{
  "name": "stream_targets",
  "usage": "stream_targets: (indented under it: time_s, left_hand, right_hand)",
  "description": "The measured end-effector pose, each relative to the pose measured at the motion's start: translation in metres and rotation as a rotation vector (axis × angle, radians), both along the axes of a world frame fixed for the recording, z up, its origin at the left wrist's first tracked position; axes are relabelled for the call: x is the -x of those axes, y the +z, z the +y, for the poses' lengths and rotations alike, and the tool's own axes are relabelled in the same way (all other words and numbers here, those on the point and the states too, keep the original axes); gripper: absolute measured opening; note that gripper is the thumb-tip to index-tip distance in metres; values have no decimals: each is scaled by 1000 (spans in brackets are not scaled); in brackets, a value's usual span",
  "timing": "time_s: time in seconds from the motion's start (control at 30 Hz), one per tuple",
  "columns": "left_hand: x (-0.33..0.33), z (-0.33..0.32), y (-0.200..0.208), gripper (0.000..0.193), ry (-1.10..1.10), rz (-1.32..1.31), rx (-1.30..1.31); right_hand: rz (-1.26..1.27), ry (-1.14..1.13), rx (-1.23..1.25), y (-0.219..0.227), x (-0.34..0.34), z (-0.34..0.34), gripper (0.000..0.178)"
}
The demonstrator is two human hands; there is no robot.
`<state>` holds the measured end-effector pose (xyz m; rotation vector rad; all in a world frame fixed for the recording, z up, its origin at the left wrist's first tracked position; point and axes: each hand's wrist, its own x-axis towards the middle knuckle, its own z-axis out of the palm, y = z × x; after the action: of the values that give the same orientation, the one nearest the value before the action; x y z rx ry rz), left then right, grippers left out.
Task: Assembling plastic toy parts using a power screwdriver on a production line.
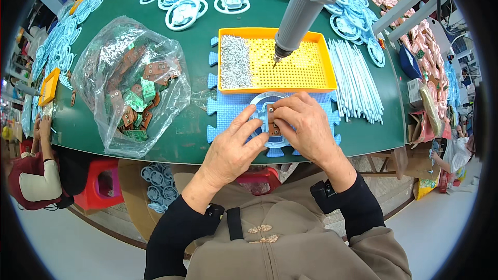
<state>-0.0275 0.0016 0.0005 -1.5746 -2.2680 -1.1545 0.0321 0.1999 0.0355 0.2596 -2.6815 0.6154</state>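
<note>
A light blue ring-shaped plastic housing (263,97) lies on a blue foam mat (223,108) in front of me. Inside its ring sits a brown circuit board (271,130), partly covered by my fingers. My left hand (231,150) grips the housing's left side, thumb and fingers against its edge. From the right, my right hand (307,127) has bent fingers closed on the board, and their tips hide part of it. Just beyond the hands stands a yellow perforated tray (293,75) with a pile of small silver screws (235,62) at its left end.
An electric screwdriver (306,13) hangs above the tray. Left, a clear bag (93,75) holds brown and green boards. Pale blue rods (355,80) lie right of the tray. Blue housings (184,14) heap along the far side. A co-worker (39,176) sits far left.
</note>
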Motion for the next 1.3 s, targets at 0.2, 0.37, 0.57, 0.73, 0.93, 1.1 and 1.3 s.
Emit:
stream_targets:
  time_s: [0.2, 0.37, 0.57, 0.73, 0.93, 1.1, 1.3]
  left_hand:
    - [-8, -16, 3, 28, 46, 41, 50]
    - [-14, -5, -5, 37, -26, 12, -3]
    - [-18, -13, -6, 38, -22, -61, 13]
    - [-13, -5, 4, 35, -11, 90, 58]
    - [-32, 4, -5, 34, 77, 30, 60]
    - [-17, 8, 4, 60, 57, 448, 323]
    - [-19, 5, 16, 26, 6, 151, 145]
  right_hand:
    - [27, 12, 35, 8, 5, -17, 12]
    - [-18, -39, 57, 8, -17, -8, 13]
    - [-10, -4, 60, 19, -11, -21, 13]
    - [39, 31, 71, 13, -8, -13, 14]
    - [-78, 207, 19, 24, -4, 1, 21]
    - [-113, 107, 229, 32, -22, 10, 21]
    - [149, -371, 66, 8, -28, 165, 23]
